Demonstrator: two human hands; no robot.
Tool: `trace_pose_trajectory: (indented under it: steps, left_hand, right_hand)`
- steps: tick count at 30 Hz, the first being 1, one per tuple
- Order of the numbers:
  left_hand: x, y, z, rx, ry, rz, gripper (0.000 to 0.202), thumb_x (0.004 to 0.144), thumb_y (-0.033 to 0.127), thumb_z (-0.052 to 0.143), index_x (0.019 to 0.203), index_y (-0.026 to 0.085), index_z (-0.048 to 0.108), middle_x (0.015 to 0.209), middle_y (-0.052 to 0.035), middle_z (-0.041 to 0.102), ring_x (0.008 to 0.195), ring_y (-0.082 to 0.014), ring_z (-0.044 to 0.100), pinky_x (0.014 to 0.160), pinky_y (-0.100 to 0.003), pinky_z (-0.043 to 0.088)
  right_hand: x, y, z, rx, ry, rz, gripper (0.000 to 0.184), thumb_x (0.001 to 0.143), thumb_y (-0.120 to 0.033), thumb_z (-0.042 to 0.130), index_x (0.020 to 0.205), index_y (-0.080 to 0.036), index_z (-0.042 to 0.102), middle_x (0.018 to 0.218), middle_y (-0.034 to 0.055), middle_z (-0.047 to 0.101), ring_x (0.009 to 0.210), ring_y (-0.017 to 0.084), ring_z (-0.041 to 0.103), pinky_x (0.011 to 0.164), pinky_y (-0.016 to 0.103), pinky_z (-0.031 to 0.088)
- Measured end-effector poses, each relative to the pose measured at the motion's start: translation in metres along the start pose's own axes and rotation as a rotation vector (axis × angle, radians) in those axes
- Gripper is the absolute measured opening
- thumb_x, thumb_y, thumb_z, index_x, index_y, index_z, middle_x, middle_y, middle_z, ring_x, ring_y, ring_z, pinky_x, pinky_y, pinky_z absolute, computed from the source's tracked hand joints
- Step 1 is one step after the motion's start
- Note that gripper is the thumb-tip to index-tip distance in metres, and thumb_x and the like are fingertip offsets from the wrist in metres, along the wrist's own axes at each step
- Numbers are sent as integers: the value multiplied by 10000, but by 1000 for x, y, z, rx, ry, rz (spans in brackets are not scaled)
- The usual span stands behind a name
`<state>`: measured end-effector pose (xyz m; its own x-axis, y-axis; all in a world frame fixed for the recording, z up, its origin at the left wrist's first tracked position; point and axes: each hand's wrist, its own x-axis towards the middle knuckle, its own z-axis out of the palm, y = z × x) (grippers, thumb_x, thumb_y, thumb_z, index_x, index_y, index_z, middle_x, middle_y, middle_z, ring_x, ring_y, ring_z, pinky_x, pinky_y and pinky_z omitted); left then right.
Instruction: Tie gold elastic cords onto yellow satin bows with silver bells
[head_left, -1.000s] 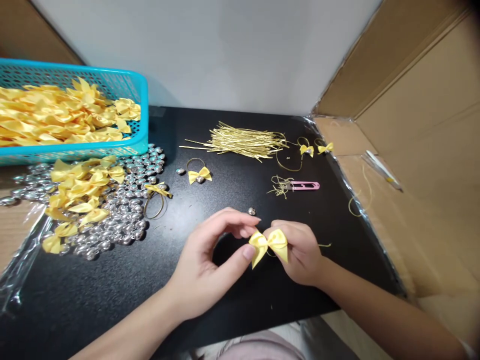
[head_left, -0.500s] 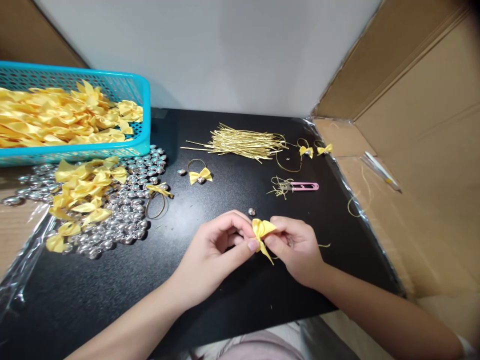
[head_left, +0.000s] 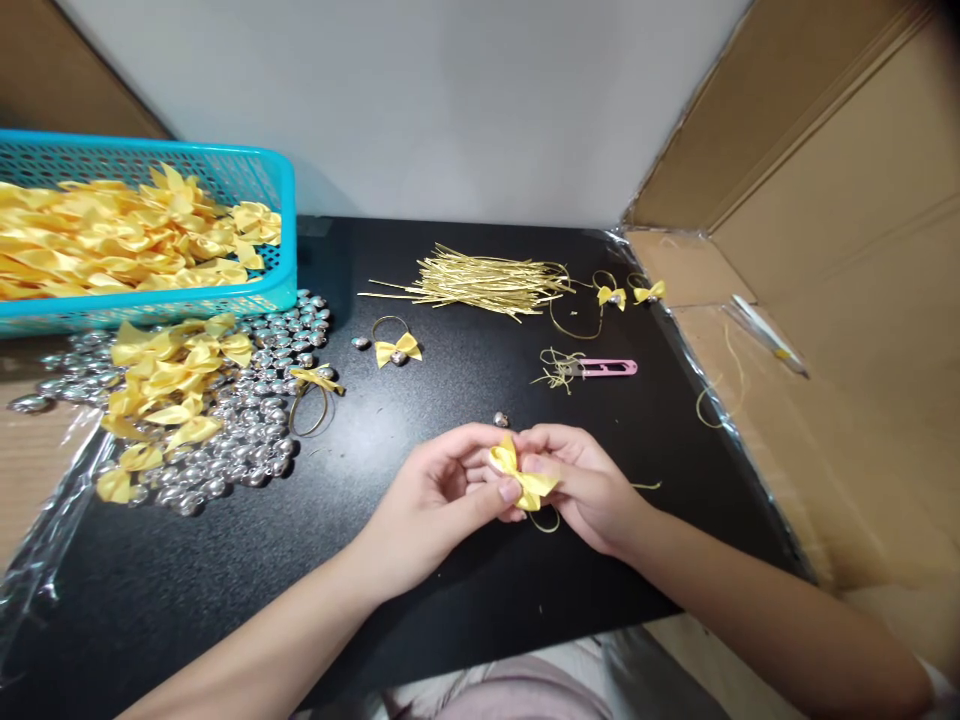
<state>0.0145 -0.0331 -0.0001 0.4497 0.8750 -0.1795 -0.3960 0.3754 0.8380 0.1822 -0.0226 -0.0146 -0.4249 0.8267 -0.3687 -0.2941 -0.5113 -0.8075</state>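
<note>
Yellow bow (head_left: 534, 488) is held above the black table (head_left: 375, 640), between the two hands: the left hand (head_left: 446, 495) pinches its left side, thumb and fingers nearly together; the right hand (head_left: 592, 490) presses its thumb near the knot, fingers curled behind; a thin gold loop (head_left: 546, 530) shows just below
</note>
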Motion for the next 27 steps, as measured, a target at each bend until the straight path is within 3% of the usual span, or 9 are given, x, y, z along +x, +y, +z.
trace_pose_trajectory:
  steps: [2,5,8,12,16,19,23,27]
  left_hand:
    - [0,1,0,27,30,-12,173,763,234,812,845,155,682,710,-8,695,589,-94,654,589,-196,578]
    - [0,2,0,53,48,-2,205,739,248,832,804,156,661,659,5,681,522,-83,624,524,-179,553]
    - [-1,2,-1,65,21,37,199,767,233,808,863,161,648,671,16,659,522,-74,621,519,-162,548]
    - [-3,0,1,39,-15,135,352,831,189,745,1116,247,547,745,46,636,563,-69,628,545,-154,563]
    - [-6,-3,2,65,-39,246,295,902,165,656,1057,313,453,795,67,620,593,-59,618,549,-141,558]
    - [-6,-5,1,107,-57,298,211,927,148,610,1026,293,494,826,47,603,608,-58,620,553,-140,551]
    - [-6,-5,-1,177,-35,271,91,928,188,616,1003,236,600,822,9,601,589,-69,634,555,-158,551]
    - [-6,-3,0,228,-4,268,98,892,203,668,989,212,678,792,-6,616,580,-85,635,538,-165,552]
  right_hand:
    - [-1,-1,0,10,-12,1,429,630,-500,848,679,-151,604,570,-46,504,496,50,389,467,183,261]
    - [-1,-3,0,25,-10,-19,427,649,-490,837,675,-156,572,562,-67,437,490,40,330,465,180,232]
    - [-1,-5,-1,43,-4,-11,407,668,-466,823,714,-159,560,570,-80,415,471,28,286,456,177,204]
    - [-1,-6,1,59,-28,-30,372,698,-438,794,731,-164,544,545,-92,403,440,21,258,428,172,184]
    - [-2,-6,3,63,15,-90,341,721,-421,770,730,-174,535,491,-119,325,423,23,201,416,174,167]
    - [-4,-5,4,25,43,-131,343,721,-430,765,709,-176,535,492,-113,319,441,32,218,429,177,187]
    - [-6,-1,4,-6,70,-130,356,712,-457,763,704,-179,541,517,-91,365,458,43,260,439,183,225]
    - [-8,0,5,7,82,-108,372,711,-466,768,697,-180,530,522,-85,373,463,46,283,443,179,233]
